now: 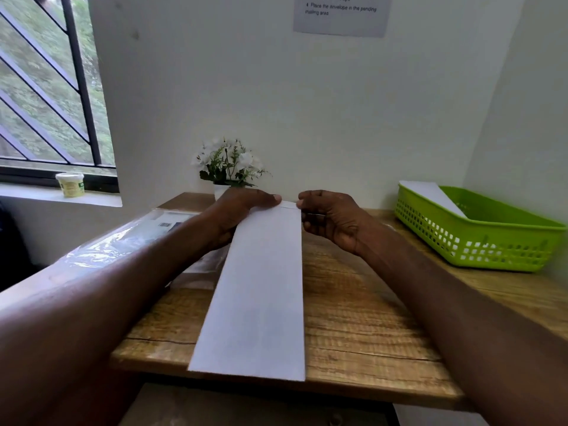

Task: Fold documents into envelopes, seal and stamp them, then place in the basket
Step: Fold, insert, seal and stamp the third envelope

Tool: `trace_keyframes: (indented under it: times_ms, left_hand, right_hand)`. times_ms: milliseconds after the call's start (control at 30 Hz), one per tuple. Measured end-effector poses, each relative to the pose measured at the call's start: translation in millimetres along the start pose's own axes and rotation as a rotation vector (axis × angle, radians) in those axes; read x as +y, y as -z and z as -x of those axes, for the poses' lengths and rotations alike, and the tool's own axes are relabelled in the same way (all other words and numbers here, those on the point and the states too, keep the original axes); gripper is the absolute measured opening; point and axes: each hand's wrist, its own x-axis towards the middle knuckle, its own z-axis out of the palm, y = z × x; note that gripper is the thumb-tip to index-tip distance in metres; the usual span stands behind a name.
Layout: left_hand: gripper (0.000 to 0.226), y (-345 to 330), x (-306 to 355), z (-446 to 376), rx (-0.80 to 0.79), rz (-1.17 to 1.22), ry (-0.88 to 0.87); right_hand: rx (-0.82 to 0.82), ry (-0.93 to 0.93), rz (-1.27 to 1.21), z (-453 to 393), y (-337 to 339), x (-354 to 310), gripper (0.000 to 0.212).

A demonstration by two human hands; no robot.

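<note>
A long white envelope (258, 290) lies lengthwise on the wooden table (362, 327), its near end at the front edge. My left hand (242, 210) pinches the far left corner of it. My right hand (332, 219) pinches the far right corner, fingers curled. A thin line shows across the far end, between the two thumbs. The green perforated basket (479, 238) stands at the back right of the table, and a white envelope (433, 195) leans inside it.
A clear plastic pack of paper with a barcode label (132, 238) lies on the left of the table. A small white pot of white flowers (229, 167) stands at the back by the wall. A printed notice (341, 13) hangs above.
</note>
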Motion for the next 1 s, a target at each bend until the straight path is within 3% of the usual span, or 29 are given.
trace_keyframes:
  times_ms: [100,233,300,433,533,667,800,933,1000]
  left_hand:
    - [0.019,3,-2,-5,0.087,0.034,-0.057]
    - [0.03,11,-5,-12,0.217,0.127,-0.091]
    - [0.034,10,-5,-13,0.259,0.164,-0.096]
    - [0.023,18,-2,-13,0.375,0.236,-0.101]
    - [0.024,26,0,-15,0.41,0.267,-0.099]
    - [0.025,36,6,-7,0.465,0.274,-0.105]
    - [0.013,39,11,3,0.478,0.255,-0.12]
    - [0.009,40,13,10,0.459,0.146,-0.2]
    - [0.006,40,16,15,0.426,0.109,-0.225]
  right_hand:
    - [-0.065,-0.042,0.039,2,-1,1,0.021]
    - [-0.319,-0.19,0.158,16,-9,4,0.041]
    - [-0.444,-0.248,0.208,26,-11,1,0.04]
    - [-0.541,-0.381,0.251,34,-5,-8,0.044]
    - [-0.522,-0.419,0.266,32,-1,-6,0.053]
    - [-0.43,-0.38,0.323,39,-8,-9,0.05]
    - [-0.42,-0.38,0.386,45,-11,-13,0.051]
    - [-0.193,-0.208,0.701,55,-11,-22,0.059]
    - [-0.046,-0.08,0.856,64,-5,-37,0.046]
